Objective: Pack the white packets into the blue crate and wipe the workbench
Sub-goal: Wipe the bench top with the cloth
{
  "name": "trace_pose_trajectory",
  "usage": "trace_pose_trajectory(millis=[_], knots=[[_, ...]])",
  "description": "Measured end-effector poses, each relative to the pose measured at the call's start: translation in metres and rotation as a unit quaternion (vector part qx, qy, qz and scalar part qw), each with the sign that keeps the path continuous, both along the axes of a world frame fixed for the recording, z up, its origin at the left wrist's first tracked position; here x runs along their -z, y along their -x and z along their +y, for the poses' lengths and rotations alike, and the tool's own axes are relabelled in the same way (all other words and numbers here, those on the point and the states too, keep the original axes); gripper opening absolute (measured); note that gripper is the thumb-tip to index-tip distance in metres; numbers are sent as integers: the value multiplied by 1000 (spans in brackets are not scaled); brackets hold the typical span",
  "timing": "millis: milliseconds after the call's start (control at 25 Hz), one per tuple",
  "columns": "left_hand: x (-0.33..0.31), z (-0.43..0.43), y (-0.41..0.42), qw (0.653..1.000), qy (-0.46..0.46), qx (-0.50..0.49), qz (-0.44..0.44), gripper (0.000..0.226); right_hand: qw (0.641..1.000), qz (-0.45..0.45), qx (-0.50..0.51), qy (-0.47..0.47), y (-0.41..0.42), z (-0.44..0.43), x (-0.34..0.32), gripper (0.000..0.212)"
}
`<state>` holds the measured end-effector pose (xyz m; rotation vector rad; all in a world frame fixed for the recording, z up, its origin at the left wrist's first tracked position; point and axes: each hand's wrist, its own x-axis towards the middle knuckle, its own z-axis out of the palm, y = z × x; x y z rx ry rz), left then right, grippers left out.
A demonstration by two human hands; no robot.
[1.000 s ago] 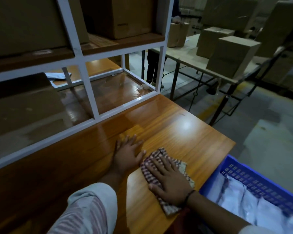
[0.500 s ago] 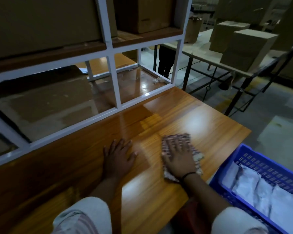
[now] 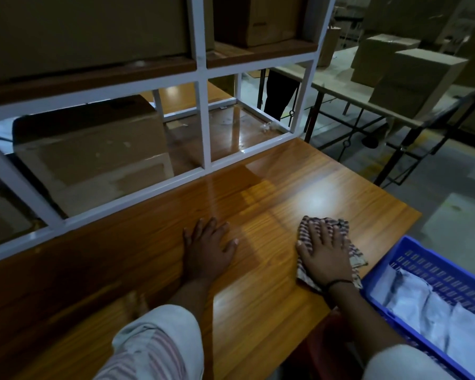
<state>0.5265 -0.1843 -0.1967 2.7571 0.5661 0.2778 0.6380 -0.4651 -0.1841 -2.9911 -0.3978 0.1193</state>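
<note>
My right hand (image 3: 325,252) lies flat, fingers spread, pressing a checked cloth (image 3: 354,259) onto the glossy wooden workbench (image 3: 258,311) near its right edge. My left hand (image 3: 207,246) rests flat on the bench top to the left of the cloth, holding nothing. The blue crate (image 3: 420,260) stands below and right of the bench edge, with several white packets (image 3: 420,305) lying inside it.
A white metal shelf frame (image 3: 203,116) rises along the bench's far side, with cardboard boxes (image 3: 93,154) behind and above it. A second table (image 3: 340,83) with stacked cardboard boxes (image 3: 417,78) stands at the back right, across a concrete floor.
My right hand has slid the cloth to the right and farther from my left hand. The left hand stays flat on the bench. The view has shifted.
</note>
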Motion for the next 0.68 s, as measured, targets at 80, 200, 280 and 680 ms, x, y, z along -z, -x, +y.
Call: trace_pose_trajectory(millis=[80, 200, 280, 680], knots=[[-2, 0, 0, 1000, 7, -2, 0, 62, 1000, 12, -27, -4, 9, 20, 0, 75], [-5, -1, 0, 1000, 20, -4, 4, 62, 983, 0, -181, -7, 38, 45, 0, 70], [-5, -2, 1, 1000, 17, -8, 1, 61, 963, 6, -270, -7, 44, 47, 0, 68], [-6, -7, -3, 999, 8, -38, 12, 61, 997, 25, -73, 19, -112, 12, 0, 77]])
